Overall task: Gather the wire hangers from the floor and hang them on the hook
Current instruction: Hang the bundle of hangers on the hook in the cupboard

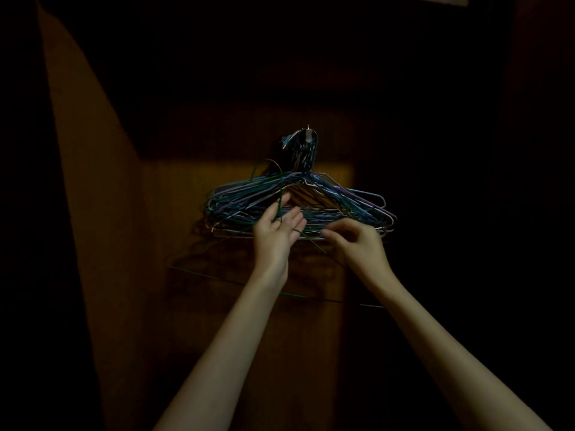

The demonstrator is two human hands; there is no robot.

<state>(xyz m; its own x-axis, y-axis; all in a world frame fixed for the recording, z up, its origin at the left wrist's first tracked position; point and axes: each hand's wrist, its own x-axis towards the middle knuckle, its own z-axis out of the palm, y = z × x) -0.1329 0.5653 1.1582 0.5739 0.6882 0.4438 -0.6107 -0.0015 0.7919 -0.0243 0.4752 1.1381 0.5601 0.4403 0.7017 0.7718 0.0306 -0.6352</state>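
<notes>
Hangers [298, 203] of wire, a thick bundle in blue, purple and green, hang on the hook [308, 132] just above the middle of the frame, against a dim wooden panel [333, 181]. One green hanger [63, 194] is not on the hook. Its curved top rises at the left of the bundle, and its bottom bar runs across the lower middle of the frame, almost level, below both wrists. The left hand [275, 231] pinches its neck between thumb and fingers, palm facing the camera. The right hand [353, 241] is beside it to the right, fingers loosely curled near the lower wires; whether it holds a wire I cannot tell. The hook lies up and to the right of the left hand, which is the nearer one. I judge the green top must go up and rightward to reach it.
</notes>
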